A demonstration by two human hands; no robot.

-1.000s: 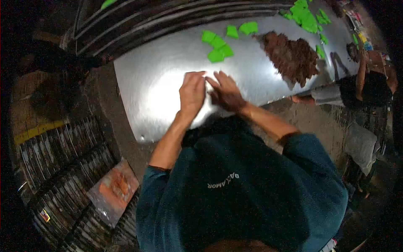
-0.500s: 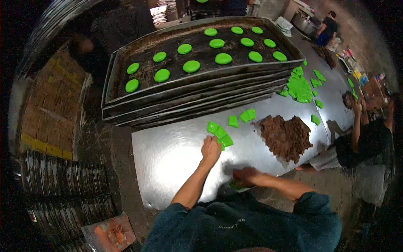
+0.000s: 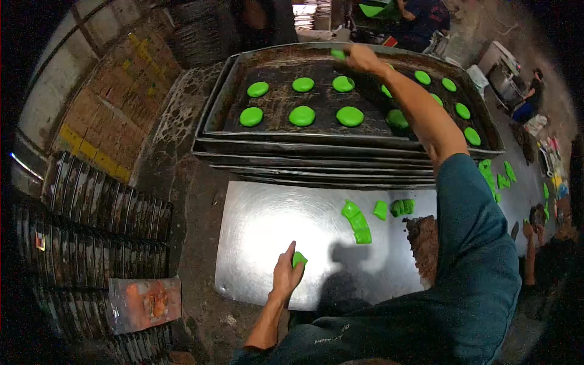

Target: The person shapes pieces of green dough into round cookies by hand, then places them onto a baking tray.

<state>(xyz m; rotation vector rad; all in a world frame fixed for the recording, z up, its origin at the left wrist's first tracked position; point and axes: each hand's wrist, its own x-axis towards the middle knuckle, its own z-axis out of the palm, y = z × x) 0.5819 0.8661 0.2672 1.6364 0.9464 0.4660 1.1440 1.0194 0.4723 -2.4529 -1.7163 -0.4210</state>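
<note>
Low over the metal table [image 3: 255, 213], my left hand [image 3: 287, 272] holds a small green dough piece [image 3: 298, 260] between thumb and fingers. My right hand [image 3: 364, 59] reaches over the far side of the top tray [image 3: 316, 135], its fingers on a green dough disc [image 3: 338, 55]. Rows of flat green discs [image 3: 302, 115] lie in that dark tray; my right forearm hides some of them. Cut green pieces [image 3: 357, 222] and a brown dough mass [image 3: 423, 243] rest on the table, the brown mass partly behind my right sleeve.
More trays [image 3: 316, 164] are stacked under the top one. Racked dark trays [image 3: 109, 213] stand at the left, with a plastic bag [image 3: 146, 304] on them. A co-worker's arm [image 3: 530, 255] shows at the right edge. Another person [image 3: 534, 97] stands farther back.
My right hand has moved from the table's near edge up over the tray. My left hand has left the row of cut pieces and now holds a green piece nearer my body. The view has shifted.
</note>
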